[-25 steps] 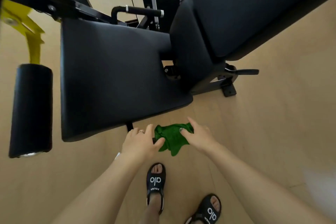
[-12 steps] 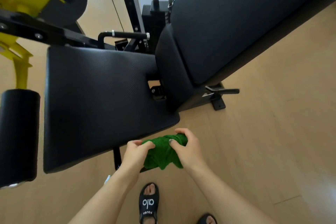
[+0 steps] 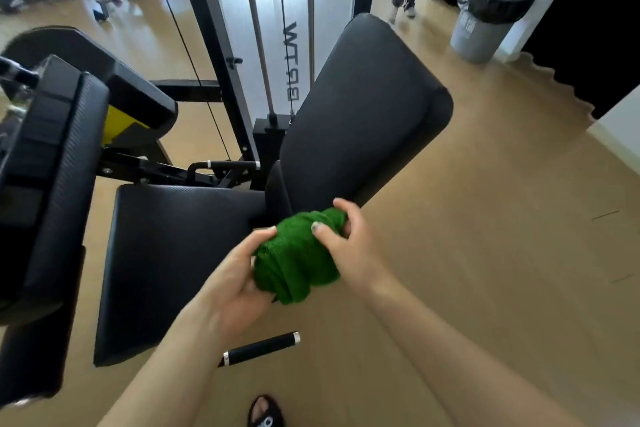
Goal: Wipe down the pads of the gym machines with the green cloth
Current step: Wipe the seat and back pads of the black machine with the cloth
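- Two hands, close together, both gripping the bunched green cloth (image 3: 298,253): left hand (image 3: 239,282) from below-left, right hand (image 3: 346,246) from the right.
- Seat pad (image 3: 173,260): just beyond and left of the cloth, nearer the left hand.
- Back pad (image 3: 367,114): farther, rising up-right behind the right hand.

1. The cloth (image 3: 294,253) in my hands is bright green.
2. The seat pad (image 3: 173,260) is black with a fine woven texture.
3. The back pad (image 3: 363,114) is plain black.
4. A yellow plate (image 3: 119,125) shows on the black frame at left.
5. The floor (image 3: 485,253) is tan.
6. The bin (image 3: 485,28) is grey, lined with a black bag.
7. The handle (image 3: 259,348) below is black with silver ends.
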